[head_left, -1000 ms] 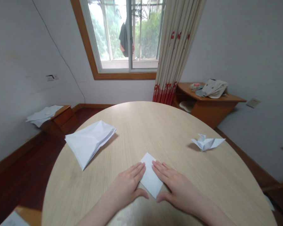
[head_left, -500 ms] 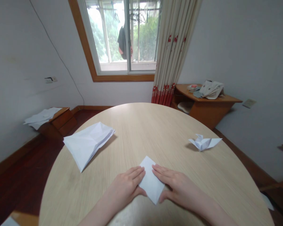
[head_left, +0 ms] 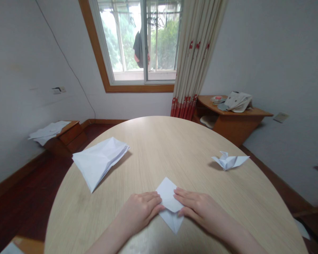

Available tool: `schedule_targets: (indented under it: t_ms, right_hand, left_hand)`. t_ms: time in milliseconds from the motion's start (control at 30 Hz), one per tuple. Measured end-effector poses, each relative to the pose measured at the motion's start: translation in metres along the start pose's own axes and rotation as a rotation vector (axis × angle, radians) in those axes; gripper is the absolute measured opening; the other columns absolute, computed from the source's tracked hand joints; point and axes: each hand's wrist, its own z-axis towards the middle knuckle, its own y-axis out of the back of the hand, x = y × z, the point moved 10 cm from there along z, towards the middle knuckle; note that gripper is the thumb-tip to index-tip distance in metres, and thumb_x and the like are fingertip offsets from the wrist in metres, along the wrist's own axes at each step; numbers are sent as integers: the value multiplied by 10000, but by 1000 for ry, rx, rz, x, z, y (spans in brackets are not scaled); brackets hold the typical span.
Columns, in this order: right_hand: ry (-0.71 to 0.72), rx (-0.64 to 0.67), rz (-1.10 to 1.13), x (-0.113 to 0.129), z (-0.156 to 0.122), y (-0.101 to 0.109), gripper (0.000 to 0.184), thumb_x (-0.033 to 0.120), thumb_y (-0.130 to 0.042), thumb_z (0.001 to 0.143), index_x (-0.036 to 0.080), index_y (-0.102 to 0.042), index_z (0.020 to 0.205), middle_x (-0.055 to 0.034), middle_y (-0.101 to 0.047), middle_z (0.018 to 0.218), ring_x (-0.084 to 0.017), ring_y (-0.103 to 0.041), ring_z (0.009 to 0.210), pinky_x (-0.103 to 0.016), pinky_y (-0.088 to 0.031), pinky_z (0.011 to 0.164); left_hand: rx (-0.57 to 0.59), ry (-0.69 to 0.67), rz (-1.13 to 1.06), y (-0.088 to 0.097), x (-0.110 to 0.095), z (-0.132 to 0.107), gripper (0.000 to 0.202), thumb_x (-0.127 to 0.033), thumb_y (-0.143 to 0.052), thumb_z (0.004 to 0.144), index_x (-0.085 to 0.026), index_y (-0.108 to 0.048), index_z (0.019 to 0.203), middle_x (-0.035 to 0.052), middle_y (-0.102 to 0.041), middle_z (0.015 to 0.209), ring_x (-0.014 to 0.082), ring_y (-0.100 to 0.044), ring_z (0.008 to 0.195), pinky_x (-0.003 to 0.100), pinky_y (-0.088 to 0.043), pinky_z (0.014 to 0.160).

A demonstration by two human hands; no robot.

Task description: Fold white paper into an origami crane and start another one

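A small white folded paper (head_left: pixel 169 197) lies on the table in front of me, one corner toward the window. Its top layer is raised at the near side, and a creased lower layer shows beneath it. At the paper's left edge my left hand (head_left: pixel 145 208) grips it, thumb at the raised flap and fingers on top. My right hand (head_left: pixel 194 206) grips the right edge the same way. Farther right sits a folded paper bird (head_left: pixel 229 161). Off to the left lie large creased white paper sheets (head_left: pixel 100 160), stacked together.
The round wooden table (head_left: pixel 159 141) fills the middle. Behind it are a window (head_left: pixel 143 42) and a curtain (head_left: pixel 198 46). A corner desk (head_left: pixel 230 123) holding a cloth bag (head_left: pixel 238 101) stands back right. Papers lie on a low cabinet (head_left: pixel 74 135) at left.
The paper's upper layer has come up from the near corner, baring the layer under it. Both thumbs have moved up along the flap, and the right hand sits slightly farther away.
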Motion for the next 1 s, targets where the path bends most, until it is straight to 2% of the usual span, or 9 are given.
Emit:
schedule_targets:
  t_ms: [167,267,367,567,667,767,900,1000]
  right_hand:
    - [3,-26,-73,4,-3,2,346,224,-491,933,211,-619,1254,-63,-627,1261,-221,-601,1162,-374,-496,996]
    - [54,-75,-107,7,-3,1,421,93,-431,888,193,-619,1251,-74,-640,1253,-211,-614,1142,-375,-509,980]
    - [104,-139,-162,10,-2,-1,497,34,-399,840,180,-599,1270,-90,-640,1258,-227,-607,1136,-413,-519,962]
    - [116,-213,-311,10,1,-9,557,-17,-374,755,122,-603,1243,-119,-657,1222,-263,-599,1080,-423,-547,892]
    - [117,-254,-331,12,1,-7,543,-28,-386,710,127,-643,1163,-115,-687,1158,-262,-616,1021,-406,-553,851]
    - [123,-333,-266,14,0,1,462,-21,-413,713,145,-670,1060,-98,-717,1065,-252,-631,944,-389,-552,803]
    - [132,-415,-120,15,-1,9,358,3,-414,791,175,-663,982,-62,-727,928,-211,-636,844,-337,-541,743]
    - [102,-428,-62,12,2,8,312,24,-408,825,175,-649,953,-63,-710,873,-203,-634,813,-323,-529,711]
  left_hand:
    - [-5,-3,28,5,-7,2,321,-223,-344,980,-161,-659,976,76,-739,930,194,-719,853,306,-595,771]
    - [-24,-8,51,4,-10,3,266,-176,-384,927,-157,-648,957,85,-733,925,204,-714,815,325,-595,755]
    - [-32,-9,73,0,-12,3,227,-158,-422,894,-152,-634,977,88,-726,939,223,-697,833,354,-590,761]
    - [48,115,130,-17,-1,3,355,-73,-504,803,-134,-583,1143,98,-666,1159,248,-618,895,399,-567,790]
    - [53,163,120,-19,4,3,390,-67,-532,806,-115,-564,1192,110,-637,1214,257,-584,936,417,-545,835]
    - [34,174,67,-17,5,4,345,-71,-531,832,-136,-584,1166,90,-665,1143,245,-577,894,409,-539,811]
    - [-12,187,2,-17,7,3,308,-59,-522,842,-158,-614,1120,64,-688,964,240,-579,848,398,-531,764]
    - [-75,269,-84,-17,16,3,271,-58,-532,841,-173,-650,1056,58,-669,894,224,-599,840,352,-525,743]
